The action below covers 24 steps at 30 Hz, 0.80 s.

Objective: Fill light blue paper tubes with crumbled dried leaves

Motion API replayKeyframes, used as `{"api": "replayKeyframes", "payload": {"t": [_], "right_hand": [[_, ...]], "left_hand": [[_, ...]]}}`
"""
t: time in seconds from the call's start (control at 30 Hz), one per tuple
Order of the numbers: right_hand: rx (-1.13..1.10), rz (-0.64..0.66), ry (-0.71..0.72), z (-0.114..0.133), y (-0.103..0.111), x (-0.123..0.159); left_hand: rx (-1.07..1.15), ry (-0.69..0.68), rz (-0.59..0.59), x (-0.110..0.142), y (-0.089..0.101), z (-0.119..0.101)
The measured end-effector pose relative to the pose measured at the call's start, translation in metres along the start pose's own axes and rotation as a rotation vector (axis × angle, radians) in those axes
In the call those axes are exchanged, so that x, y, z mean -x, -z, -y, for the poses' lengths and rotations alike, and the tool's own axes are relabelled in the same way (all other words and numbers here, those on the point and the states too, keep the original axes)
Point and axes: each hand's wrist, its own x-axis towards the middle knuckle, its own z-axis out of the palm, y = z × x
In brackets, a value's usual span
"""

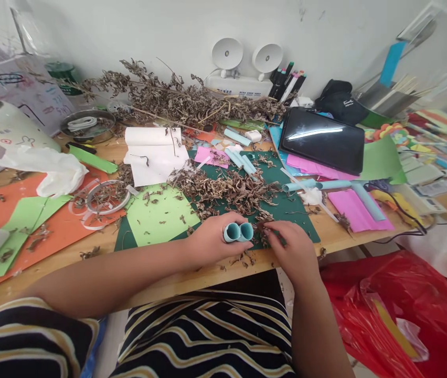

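Note:
Two light-blue paper tubes stand side by side, their round openings facing up toward me. My left hand is wrapped around them from the left. Just right of the tubes, my right hand pinches at some dried brown leaves with thumb and forefinger. A larger heap of dried leaves lies beyond both hands on the dark green cutting mat. Other blue paper tubes rest behind that heap. How much leaf is between my right fingertips is partly hidden.
Dried branches lie along the wall. A black tablet sits on pink paper at the right. Light-green paper, a tape roll and a tilted bottle are leftward. A red plastic bag lies below the table's right edge.

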Motion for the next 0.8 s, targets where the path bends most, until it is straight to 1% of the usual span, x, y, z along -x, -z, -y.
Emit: {"api": "replayKeyframes", "payload": {"t": [0.1,0.13,0.2,0.3,0.37,0.5,0.57,0.63,0.67,0.7,0.73,0.8], "right_hand": [[-0.082,-0.132,-0.111,-0.006,0.004,-0.002],[-0.100,-0.154,-0.154,-0.007,0.004,-0.003],[-0.113,-0.160,-0.210,-0.008,0.003,-0.004],[-0.109,-0.132,-0.237,-0.009,-0.003,-0.006],[-0.128,-0.145,-0.258,-0.010,-0.007,-0.007],[-0.238,-0.229,-0.288,-0.009,-0.007,-0.003],[-0.349,-0.319,-0.286,-0.002,-0.002,-0.001],[-0.467,-0.419,-0.243,0.012,0.004,-0.001],[-0.506,-0.448,-0.196,0.021,0.008,-0.001],[-0.528,-0.449,-0.132,0.030,0.012,-0.003],[-0.527,-0.420,-0.056,0.039,0.015,-0.005],[-0.447,-0.324,0.098,0.053,0.021,-0.010]], "left_hand": [[-0.007,-0.013,0.018,-0.001,0.002,-0.002],[-0.011,-0.018,0.020,-0.001,0.002,-0.002],[-0.021,-0.023,0.024,-0.001,0.003,-0.003],[-0.034,-0.015,0.030,-0.001,0.003,-0.003],[-0.036,-0.008,0.034,-0.001,0.003,-0.003],[-0.036,-0.014,0.050,0.000,0.003,-0.004],[-0.047,-0.014,0.058,0.000,0.003,-0.005],[-0.058,-0.010,0.062,0.000,0.003,-0.005],[-0.062,-0.015,0.057,-0.001,0.003,-0.005],[-0.069,-0.025,0.054,-0.001,0.003,-0.004],[-0.081,-0.038,0.049,-0.002,0.003,-0.004],[-0.117,-0.063,0.042,-0.003,0.003,-0.002]]}}
